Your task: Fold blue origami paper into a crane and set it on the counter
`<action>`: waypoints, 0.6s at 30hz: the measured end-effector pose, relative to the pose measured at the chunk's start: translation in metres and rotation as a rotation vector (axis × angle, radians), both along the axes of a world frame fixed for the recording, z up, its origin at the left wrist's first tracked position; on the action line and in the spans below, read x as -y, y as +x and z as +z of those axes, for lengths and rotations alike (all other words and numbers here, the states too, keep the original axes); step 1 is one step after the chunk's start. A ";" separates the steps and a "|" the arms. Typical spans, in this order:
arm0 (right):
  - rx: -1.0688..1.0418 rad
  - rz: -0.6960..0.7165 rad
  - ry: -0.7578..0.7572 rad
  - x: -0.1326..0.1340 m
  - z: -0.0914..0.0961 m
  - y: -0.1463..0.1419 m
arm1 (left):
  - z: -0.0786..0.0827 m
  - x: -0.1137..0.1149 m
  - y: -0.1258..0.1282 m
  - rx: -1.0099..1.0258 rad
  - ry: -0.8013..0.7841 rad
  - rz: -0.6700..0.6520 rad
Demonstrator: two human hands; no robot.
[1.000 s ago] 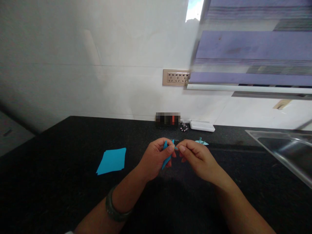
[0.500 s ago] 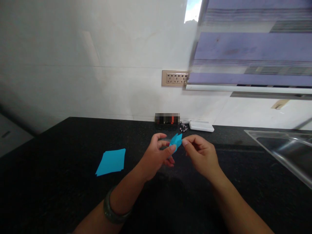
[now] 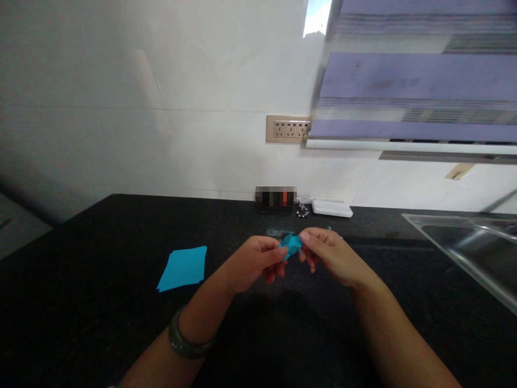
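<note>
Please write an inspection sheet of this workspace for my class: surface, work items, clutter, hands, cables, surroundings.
Surface: dark speckled countertop, shiny metal sink at right.
Work items: small folded bright-blue paper piece, held above the countertop; flat bright-blue paper stack at left, edges uneven.
Clutter: black-and-red pixelated object, beaded-looking loop and white oblong object, all near the wall.
Hands: left hand and right hand both pinch the folded piece.
Cables: nothing clearly seen.
Surroundings: glossy whitish wall, beige socket panel, purple striped blind.
</note>
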State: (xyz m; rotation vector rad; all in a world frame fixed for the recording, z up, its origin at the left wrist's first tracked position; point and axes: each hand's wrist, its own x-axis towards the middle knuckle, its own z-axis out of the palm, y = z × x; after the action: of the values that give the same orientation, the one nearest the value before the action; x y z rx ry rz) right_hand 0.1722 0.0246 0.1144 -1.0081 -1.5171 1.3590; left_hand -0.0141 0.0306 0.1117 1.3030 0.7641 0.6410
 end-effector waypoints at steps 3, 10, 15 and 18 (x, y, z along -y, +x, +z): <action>-0.127 0.177 -0.197 0.002 -0.005 -0.003 | 0.000 0.001 -0.002 0.036 -0.080 -0.036; -0.440 0.347 -0.444 0.007 -0.012 -0.018 | -0.005 0.003 0.001 0.342 -0.322 -0.138; -0.660 0.272 -0.445 0.011 -0.008 -0.031 | -0.007 0.005 0.010 0.601 -0.465 -0.062; -0.748 0.255 -0.458 0.013 -0.009 -0.035 | -0.006 0.007 0.015 0.712 -0.496 -0.060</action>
State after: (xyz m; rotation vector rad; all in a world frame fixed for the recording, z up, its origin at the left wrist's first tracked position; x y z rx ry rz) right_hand 0.1371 0.0120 0.1050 -0.4563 -0.7977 2.0304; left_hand 0.0005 0.0234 0.1054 0.5708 0.2614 0.7450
